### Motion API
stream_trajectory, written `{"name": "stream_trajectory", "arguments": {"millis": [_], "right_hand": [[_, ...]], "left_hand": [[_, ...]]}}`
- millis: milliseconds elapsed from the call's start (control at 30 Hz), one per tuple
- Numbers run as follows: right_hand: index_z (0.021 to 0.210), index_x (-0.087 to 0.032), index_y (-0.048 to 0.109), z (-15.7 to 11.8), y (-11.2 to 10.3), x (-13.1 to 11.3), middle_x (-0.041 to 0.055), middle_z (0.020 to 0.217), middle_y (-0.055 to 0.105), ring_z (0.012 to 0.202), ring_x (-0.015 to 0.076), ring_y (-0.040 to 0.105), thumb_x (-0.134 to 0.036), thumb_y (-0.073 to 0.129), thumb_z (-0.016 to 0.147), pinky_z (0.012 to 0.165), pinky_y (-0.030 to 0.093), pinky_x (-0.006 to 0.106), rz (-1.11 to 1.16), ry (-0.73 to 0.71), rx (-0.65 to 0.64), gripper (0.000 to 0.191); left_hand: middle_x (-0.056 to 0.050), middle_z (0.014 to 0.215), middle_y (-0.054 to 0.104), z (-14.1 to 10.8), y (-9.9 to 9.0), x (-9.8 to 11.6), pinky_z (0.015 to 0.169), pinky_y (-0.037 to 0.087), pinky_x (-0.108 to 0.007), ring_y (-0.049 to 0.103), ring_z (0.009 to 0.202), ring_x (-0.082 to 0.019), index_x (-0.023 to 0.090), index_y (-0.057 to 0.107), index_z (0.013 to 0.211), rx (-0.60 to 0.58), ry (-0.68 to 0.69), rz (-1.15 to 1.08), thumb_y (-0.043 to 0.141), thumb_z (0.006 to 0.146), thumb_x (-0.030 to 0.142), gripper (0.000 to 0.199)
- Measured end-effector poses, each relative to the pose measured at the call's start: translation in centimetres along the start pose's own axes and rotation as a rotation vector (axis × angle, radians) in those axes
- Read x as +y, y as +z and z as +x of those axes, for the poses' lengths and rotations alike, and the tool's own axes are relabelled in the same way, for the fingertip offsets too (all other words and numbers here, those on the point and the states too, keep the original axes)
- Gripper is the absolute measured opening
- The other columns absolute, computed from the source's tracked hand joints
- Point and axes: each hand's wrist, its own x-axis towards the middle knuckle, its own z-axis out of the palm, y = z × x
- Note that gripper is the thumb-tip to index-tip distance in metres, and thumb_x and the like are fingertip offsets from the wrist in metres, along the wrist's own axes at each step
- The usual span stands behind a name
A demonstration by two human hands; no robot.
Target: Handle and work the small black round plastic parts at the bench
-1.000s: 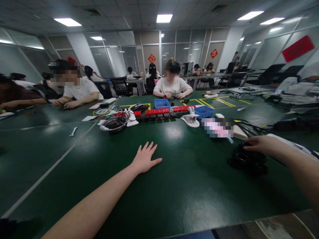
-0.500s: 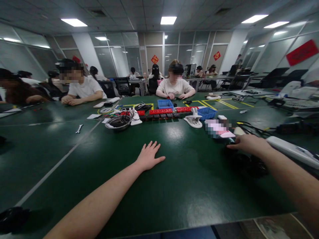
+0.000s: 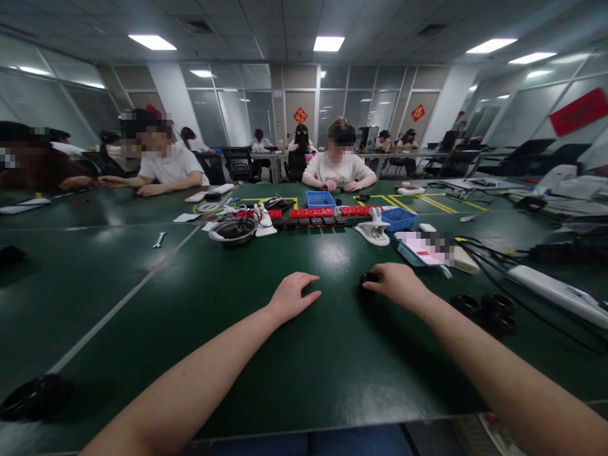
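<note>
Between the thumb and fingers of my right hand point(image 3: 399, 285) is a small round black part point(image 3: 368, 278), held just above the green table point(image 3: 304, 380); the hand covers much of it. My left hand point(image 3: 292, 296) is over the table to its left, thumb and fingers apart, with nothing between them. Right of my right forearm, several black ring-shaped parts point(image 3: 496, 304) sit close together. Another black ring-shaped part point(image 3: 35, 398) lies at the near left edge.
A metal bowl point(image 3: 221, 239), red power strips point(image 3: 311, 213), blue bins point(image 3: 398, 220) and a white clamp-like stand point(image 3: 373, 232) line the table's middle. To the right are black cables point(image 3: 494, 259) and a white power strip point(image 3: 555, 288). A wrench point(image 3: 160, 240) lies left. Across sits a co-worker point(image 3: 338, 166).
My right hand has come left from the cluster of black parts with one in its fingers. My left hand has turned from flat and spread to a curved, half-open shape.
</note>
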Motion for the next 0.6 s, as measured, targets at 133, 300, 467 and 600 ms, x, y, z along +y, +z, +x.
{"name": "stream_trajectory", "arguments": {"millis": [133, 300, 467, 600], "right_hand": [[0.087, -0.018, 0.059, 1.3, 1.8, -4.5, 0.0059, 0.083, 0.06, 0.077, 0.019, 0.055, -0.04, 0.055, 0.067, 0.068, 0.041, 0.029, 0.234, -0.199, 0.066, 0.03], [0.101, -0.019, 0.053, 2.5, 3.2, -6.6, 0.005, 0.093, 0.057, 0.086, 0.0174, 0.052, -0.036, 0.057, 0.067, 0.077, 0.04, 0.031, 0.545, -0.402, 0.004, 0.039], [0.117, -0.018, 0.037, 3.4, 4.4, -5.2, 0.0062, 0.098, 0.054, 0.09, 0.0173, 0.051, -0.039, 0.054, 0.069, 0.081, 0.039, 0.034, 0.79, -0.417, -0.094, 0.055], [0.11, -0.017, 0.044, 4.0, 5.2, -4.2, 0.007, 0.098, 0.054, 0.09, 0.0188, 0.05, -0.041, 0.051, 0.072, 0.08, 0.039, 0.035, 0.836, -0.413, -0.199, 0.046]], "left_hand": [[-0.005, 0.105, 0.054, 0.0, 0.1, 0.0, 0.087, 0.035, -0.032, 0.046, 0.098, -0.019, 0.02, 0.048, 0.108, 0.005, 0.017, 0.001, 0.052, 0.069, 0.045, 0.046], [-0.005, 0.103, 0.055, 0.2, -0.1, -0.7, 0.085, 0.034, -0.033, 0.047, 0.096, -0.02, 0.02, 0.048, 0.107, 0.009, -0.001, -0.016, 0.056, 0.063, 0.05, 0.053], [-0.004, 0.1, 0.055, 0.3, -0.5, -1.2, 0.084, 0.034, -0.035, 0.048, 0.093, -0.021, 0.022, 0.048, 0.105, -0.016, -0.027, -0.056, 0.058, 0.059, 0.051, 0.056], [-0.004, 0.1, 0.055, 0.6, -0.7, -1.2, 0.084, 0.033, -0.035, 0.047, 0.094, -0.021, 0.022, 0.048, 0.106, -0.028, -0.01, -0.107, 0.06, 0.056, 0.052, 0.06]]}}
